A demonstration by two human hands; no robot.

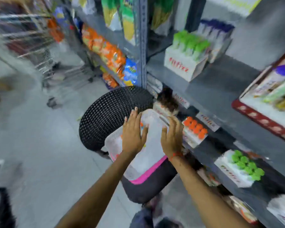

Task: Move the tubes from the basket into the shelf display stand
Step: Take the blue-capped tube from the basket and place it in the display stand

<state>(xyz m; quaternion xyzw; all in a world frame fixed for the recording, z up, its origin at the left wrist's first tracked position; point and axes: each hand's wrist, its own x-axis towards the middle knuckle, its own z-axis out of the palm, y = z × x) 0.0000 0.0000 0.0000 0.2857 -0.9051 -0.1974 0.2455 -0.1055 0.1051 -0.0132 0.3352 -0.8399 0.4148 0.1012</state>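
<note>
A white plastic basket point(148, 163) with a pink rim sits on the seat of a black mesh-backed chair point(109, 116). My left hand point(133, 134) hovers flat over its left part, fingers straight. My right hand point(172, 137) curls over the basket's right rim at the far end. Orange-capped tubes point(141, 125) show between my hands inside the basket, mostly hidden. A white display stand with orange-capped tubes point(195, 129) stands on the grey shelf just right of my right hand. The frame is motion-blurred.
Display stands with green-capped tubes point(243, 167) point(189, 45) stand on the lower and upper grey shelves. A red-edged tray of bottles point(260, 119) is at the right. Orange snack bags point(105, 50) fill the left rack. Wire trolleys point(44, 55) stand on the grey floor.
</note>
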